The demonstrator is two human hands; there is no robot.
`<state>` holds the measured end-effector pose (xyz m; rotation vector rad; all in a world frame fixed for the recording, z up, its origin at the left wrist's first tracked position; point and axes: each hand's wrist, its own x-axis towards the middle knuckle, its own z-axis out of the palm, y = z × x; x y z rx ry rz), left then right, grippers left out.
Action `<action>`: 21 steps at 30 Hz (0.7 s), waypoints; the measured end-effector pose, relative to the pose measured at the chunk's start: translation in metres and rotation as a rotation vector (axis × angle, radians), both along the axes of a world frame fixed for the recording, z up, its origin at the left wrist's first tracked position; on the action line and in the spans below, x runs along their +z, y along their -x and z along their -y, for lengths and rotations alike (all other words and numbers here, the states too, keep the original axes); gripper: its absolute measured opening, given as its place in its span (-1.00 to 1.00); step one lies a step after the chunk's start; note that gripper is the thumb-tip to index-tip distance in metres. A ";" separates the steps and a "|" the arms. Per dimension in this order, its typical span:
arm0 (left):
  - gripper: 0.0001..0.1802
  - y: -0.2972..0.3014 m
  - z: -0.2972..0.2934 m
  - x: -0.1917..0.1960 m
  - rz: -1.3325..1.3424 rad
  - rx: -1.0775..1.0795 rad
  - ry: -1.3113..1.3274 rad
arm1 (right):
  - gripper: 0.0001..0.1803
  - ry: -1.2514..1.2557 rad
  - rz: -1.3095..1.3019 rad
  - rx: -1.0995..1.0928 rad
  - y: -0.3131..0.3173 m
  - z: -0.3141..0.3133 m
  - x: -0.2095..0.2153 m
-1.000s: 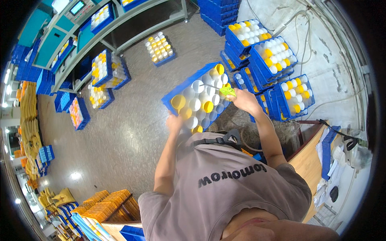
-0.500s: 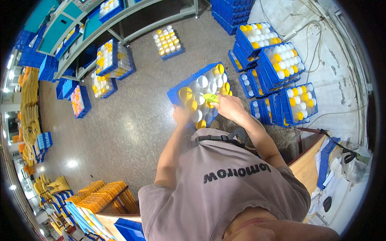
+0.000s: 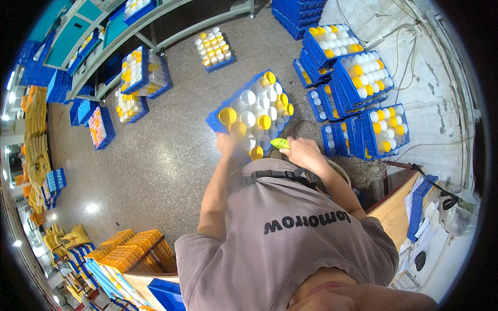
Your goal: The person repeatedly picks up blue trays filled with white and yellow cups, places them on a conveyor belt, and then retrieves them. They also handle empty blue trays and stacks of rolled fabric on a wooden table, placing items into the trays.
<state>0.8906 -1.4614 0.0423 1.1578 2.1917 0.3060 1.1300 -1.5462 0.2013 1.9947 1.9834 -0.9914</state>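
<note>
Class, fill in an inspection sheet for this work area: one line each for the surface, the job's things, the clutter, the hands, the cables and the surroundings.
Surface: speckled grey floor, glossy with lamp glare.
Job's things: blue crate of white and yellow spools, tilted, before the person; small green tool.
Clutter: more blue crates of spools on the floor and stacked at right; orange crates lower left.
Hands: left hand at the crate's near edge; right hand closed on the green tool.
Cables: grey cables run over the pale floor at right.
Surroundings: green-framed bench with crates on and under it; wooden board at right.
</note>
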 end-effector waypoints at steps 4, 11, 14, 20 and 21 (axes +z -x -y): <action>-0.47 0.016 0.000 -0.017 0.005 0.059 0.021 | -0.52 0.011 -0.057 0.040 0.004 0.007 -0.013; -0.33 0.034 0.017 -0.013 0.001 0.114 0.051 | -0.55 -0.073 0.026 -0.067 -0.004 0.002 -0.022; -0.33 0.044 0.032 -0.014 0.036 0.109 -0.052 | -0.56 -0.110 -0.002 -0.044 -0.006 -0.005 -0.020; -0.44 0.071 0.052 -0.026 0.144 0.100 -0.116 | -0.55 -0.063 0.075 -0.106 -0.012 -0.019 -0.016; -0.47 0.073 0.054 -0.026 0.161 0.094 -0.099 | -0.55 -0.075 0.095 -0.133 -0.015 -0.023 -0.016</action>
